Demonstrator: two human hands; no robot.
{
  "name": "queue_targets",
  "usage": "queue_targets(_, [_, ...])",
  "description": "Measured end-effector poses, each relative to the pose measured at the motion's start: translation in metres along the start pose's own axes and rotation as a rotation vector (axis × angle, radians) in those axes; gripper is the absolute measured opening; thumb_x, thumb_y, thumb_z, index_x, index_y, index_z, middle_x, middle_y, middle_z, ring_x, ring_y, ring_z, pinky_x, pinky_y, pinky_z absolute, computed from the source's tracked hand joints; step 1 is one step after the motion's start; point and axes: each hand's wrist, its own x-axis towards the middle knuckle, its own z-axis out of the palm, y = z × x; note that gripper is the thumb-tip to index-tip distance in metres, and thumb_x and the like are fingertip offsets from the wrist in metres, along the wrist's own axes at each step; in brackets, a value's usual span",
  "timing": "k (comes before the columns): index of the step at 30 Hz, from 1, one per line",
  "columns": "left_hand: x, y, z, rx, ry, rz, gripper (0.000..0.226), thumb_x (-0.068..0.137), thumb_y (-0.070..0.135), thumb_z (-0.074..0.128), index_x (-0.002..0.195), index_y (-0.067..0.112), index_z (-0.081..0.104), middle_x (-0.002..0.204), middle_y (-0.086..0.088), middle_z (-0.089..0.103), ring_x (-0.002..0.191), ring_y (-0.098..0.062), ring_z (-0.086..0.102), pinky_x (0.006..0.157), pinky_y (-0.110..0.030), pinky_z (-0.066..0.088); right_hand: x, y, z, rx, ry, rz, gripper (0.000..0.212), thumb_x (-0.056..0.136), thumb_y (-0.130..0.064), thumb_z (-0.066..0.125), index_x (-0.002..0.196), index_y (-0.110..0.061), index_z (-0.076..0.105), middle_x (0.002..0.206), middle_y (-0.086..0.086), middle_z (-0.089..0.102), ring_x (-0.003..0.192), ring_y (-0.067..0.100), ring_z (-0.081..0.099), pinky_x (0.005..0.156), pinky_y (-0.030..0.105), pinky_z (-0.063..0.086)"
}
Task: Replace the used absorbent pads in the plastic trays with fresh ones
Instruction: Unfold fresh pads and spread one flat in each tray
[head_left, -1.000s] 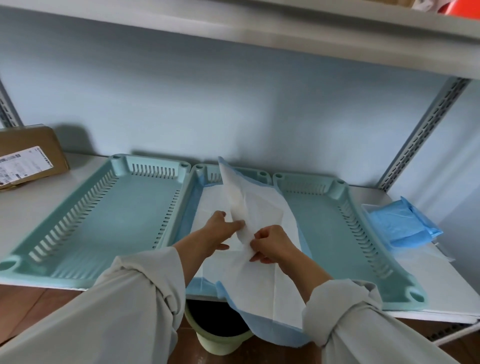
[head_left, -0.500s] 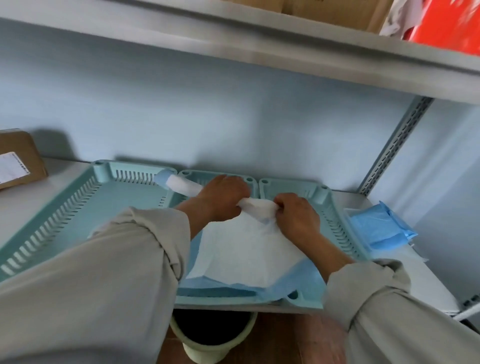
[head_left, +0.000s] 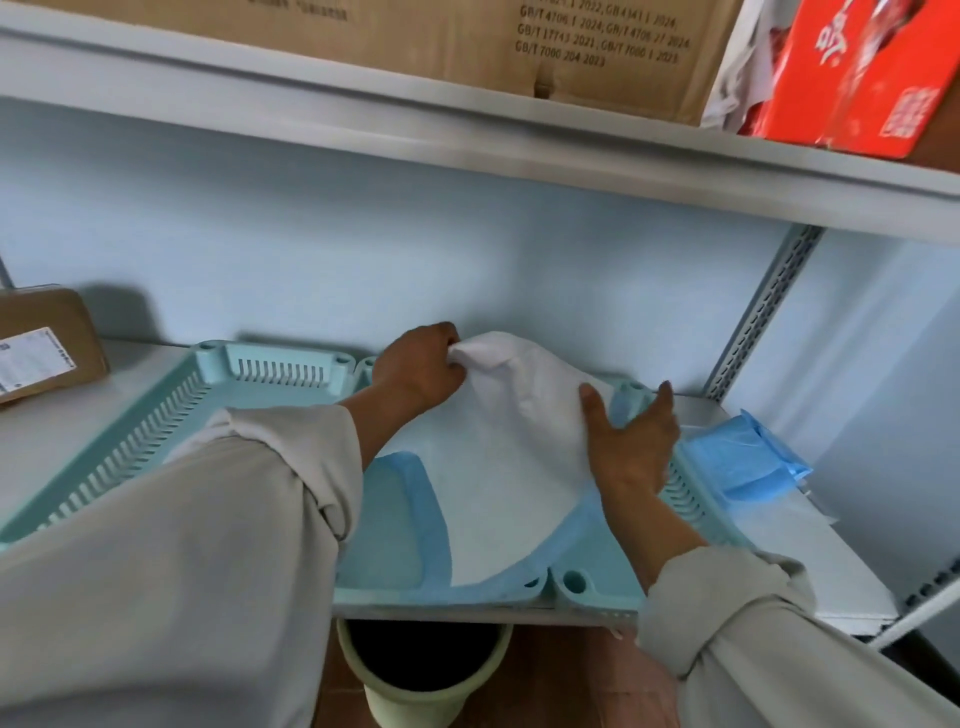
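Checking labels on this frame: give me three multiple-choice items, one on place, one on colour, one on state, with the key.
1. Where is the folded stack of blue pads?
A. On the shelf right of the trays
B. Inside the left tray
C. In the bin

2. What colour is the box at the right end of the upper shelf?
A. Green
B. Red
C. Black

3. What is the left hand doing?
A. Resting flat on the shelf
B. Pinching a bunched part of the white pad
C. Holding the bin

Key:
1 A, the stack lies on the shelf beside the right tray.
2 B, the red box stands next to the cardboard carton.
3 B, its fingers curl on the pad's raised far part, while the right hand lies open against the pad's right side.
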Motion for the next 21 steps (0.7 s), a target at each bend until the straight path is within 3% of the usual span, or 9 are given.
queue_targets(2, [0.001, 0.001, -0.003, -0.016, 0.031, -0.044, 0.023, 0.084, 0.021, 0.054, 0.104, 0.012, 0.06, 0.108, -0.015, 0.062, 0.099, -0.033, 0.06, 0.073, -0.031, 0.045, -0.007, -0.001, 0.002, 0.093, -0.198, 0.089, 0.103, 0.078, -0.059, 0.064, 0.152, -0.026, 0.002, 0.155, 0.012, 0.025, 0.139, 0.032, 0.031, 0.11, 0.044, 0.028])
queue_targets(4, [0.003, 0.004, -0.004, -0.035, 0.049, -0.053, 0.023, 0.084, 0.021, 0.053, 0.104, 0.012, 0.058, 0.109, -0.014, 0.06, 0.099, -0.033, 0.06, 0.076, -0.033, 0.046, -0.009, -0.005, 0.004, 0.074, -0.319, 0.036, 0.104, 0.079, -0.048, 0.069, 0.152, -0.026, -0.001, 0.154, 0.009, 0.028, 0.138, 0.03, 0.035, 0.109, 0.038, 0.031])
queue_targets(7, [0.0, 0.01, -0.005, -0.165, -0.035, 0.081, 0.028, 0.082, 0.014, 0.057, 0.11, 0.014, 0.053, 0.107, -0.009, 0.061, 0.097, -0.028, 0.06, 0.081, -0.032, 0.046, -0.006, -0.015, 0.004, 0.165, -0.358, -0.131, 0.091, 0.084, -0.013, 0.069, 0.152, -0.027, 0.01, 0.152, 0.005, 0.033, 0.135, 0.023, 0.039, 0.105, 0.027, 0.032])
queue_targets(9, [-0.003, 0.013, -0.006, -0.214, -0.165, 0.212, 0.033, 0.082, 0.01, 0.06, 0.113, 0.017, 0.054, 0.1, -0.003, 0.06, 0.093, -0.025, 0.058, 0.08, -0.028, 0.043, -0.004, -0.021, 0.005, 0.191, -0.34, -0.253, 0.081, 0.086, -0.002, 0.063, 0.15, -0.027, 0.022, 0.15, 0.001, 0.037, 0.135, 0.02, 0.039, 0.103, 0.021, 0.031])
queue_targets(12, [-0.007, 0.016, -0.004, -0.115, -0.211, 0.264, 0.02, 0.086, 0.017, 0.062, 0.105, 0.02, 0.061, 0.095, 0.005, 0.054, 0.088, -0.016, 0.051, 0.079, -0.022, 0.037, -0.003, -0.023, 0.005, -0.158, -0.249, -0.382, 0.068, 0.088, -0.017, 0.062, 0.147, -0.03, 0.03, 0.148, 0.005, 0.038, 0.135, 0.022, 0.036, 0.11, 0.033, 0.03])
queue_targets(14, [-0.008, 0.017, 0.001, -0.102, -0.163, 0.252, 0.017, 0.087, 0.021, 0.061, 0.105, 0.018, 0.061, 0.097, 0.001, 0.058, 0.09, -0.018, 0.053, 0.08, -0.023, 0.039, -0.009, -0.02, 0.006, -0.468, -0.132, -0.575, 0.068, 0.085, -0.032, 0.065, 0.145, -0.028, 0.034, 0.151, 0.005, 0.031, 0.139, 0.024, 0.028, 0.116, 0.041, 0.018])
queue_targets(16, [-0.01, 0.02, 0.005, -0.155, -0.157, 0.258, 0.024, 0.088, 0.021, 0.061, 0.11, 0.015, 0.055, 0.089, -0.002, 0.058, 0.085, -0.023, 0.056, 0.076, -0.026, 0.041, -0.016, -0.017, 0.009, -0.577, -0.055, -0.812, 0.069, 0.075, -0.037, 0.075, 0.137, -0.022, 0.049, 0.144, 0.007, 0.043, 0.133, 0.028, 0.039, 0.114, 0.044, 0.017])
queue_targets(19, [-0.013, 0.026, 0.007, -0.222, -0.192, 0.3, 0.039, 0.088, 0.02, 0.062, 0.121, 0.013, 0.043, 0.075, 0.0, 0.051, 0.072, -0.019, 0.051, 0.067, -0.025, 0.041, -0.019, -0.017, 0.014, -0.666, 0.092, -0.968, 0.069, 0.051, -0.034, 0.089, 0.115, -0.018, 0.067, 0.102, 0.002, 0.069, 0.095, 0.025, 0.063, 0.082, 0.034, 0.038])
queue_targets(21, [-0.013, 0.03, 0.007, -0.225, -0.202, 0.344, 0.041, 0.087, 0.018, 0.063, 0.122, 0.014, 0.042, 0.07, 0.005, 0.048, 0.067, -0.015, 0.049, 0.06, -0.02, 0.039, -0.022, -0.024, 0.01, -0.694, 0.056, -0.913, 0.068, 0.063, -0.034, 0.084, 0.125, -0.019, 0.06, 0.101, 0.001, 0.066, 0.092, 0.024, 0.063, 0.07, 0.033, 0.043])
